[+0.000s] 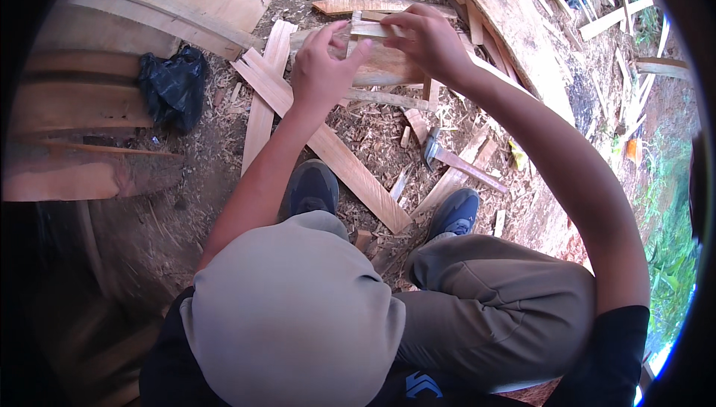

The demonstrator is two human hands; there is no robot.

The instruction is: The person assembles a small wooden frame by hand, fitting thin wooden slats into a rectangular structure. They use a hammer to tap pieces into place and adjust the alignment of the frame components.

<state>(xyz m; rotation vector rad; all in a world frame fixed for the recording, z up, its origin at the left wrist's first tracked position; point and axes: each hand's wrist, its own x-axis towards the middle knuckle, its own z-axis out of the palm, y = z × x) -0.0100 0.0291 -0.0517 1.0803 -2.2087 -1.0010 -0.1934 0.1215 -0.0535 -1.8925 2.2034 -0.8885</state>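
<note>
My right hand [432, 43] pinches a short pale wooden strip [371, 29] between thumb and fingers. To its left, my left hand [322, 71] is raised with thumb and fingers spread, close to the strip's left end, and nothing shows in its grasp. Below both hands lies a small assembly of wooden pieces with a wider board [388, 67] in its middle. A thin slat [391, 98] runs along its near side. My hands cover part of this assembly, so how its pieces join cannot be made out.
A hammer [470, 170] lies between my shoes and the assembly. Two long planks [350, 168] [261, 120] cross on the chip-strewn ground. A black plastic bag [173, 88] rests by large boards [164, 0] at left. A big curved slab [514, 26] stands at right.
</note>
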